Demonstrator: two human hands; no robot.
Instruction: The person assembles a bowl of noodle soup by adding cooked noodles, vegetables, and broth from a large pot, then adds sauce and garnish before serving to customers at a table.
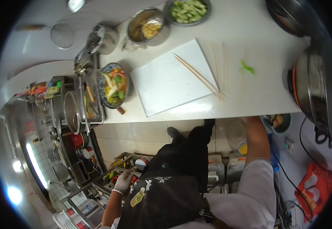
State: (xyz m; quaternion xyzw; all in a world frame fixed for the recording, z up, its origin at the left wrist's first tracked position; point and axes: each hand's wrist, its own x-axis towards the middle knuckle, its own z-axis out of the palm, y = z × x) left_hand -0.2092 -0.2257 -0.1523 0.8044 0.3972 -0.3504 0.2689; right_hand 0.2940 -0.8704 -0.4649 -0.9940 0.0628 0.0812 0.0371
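Note:
My left hand [124, 182], in a pale glove, hangs low beside my dark apron [160, 197]. Its fingers look partly bent, and whether they hold anything is unclear. My right forearm reaches under the table's front edge, which hides that hand. In front of me lies a white rectangular board [168, 83] with a pair of wooden chopsticks [197, 75] across its right side. Several thin skewers [224, 61] lie right of it, near a bright green vegetable piece [246, 68]. On the left stands a blue-patterned bowl [127, 86] of vegetables in broth.
Along the back stand a steel pot [164, 35] with yellowish food and a bowl [209, 8] of chopped green vegetable. Black electric pans [312, 83] occupy the right end. A steel utensil tray [93, 121] adjoins the left. Below are a plastic jug [236, 133], a bowl [287, 126] and cables.

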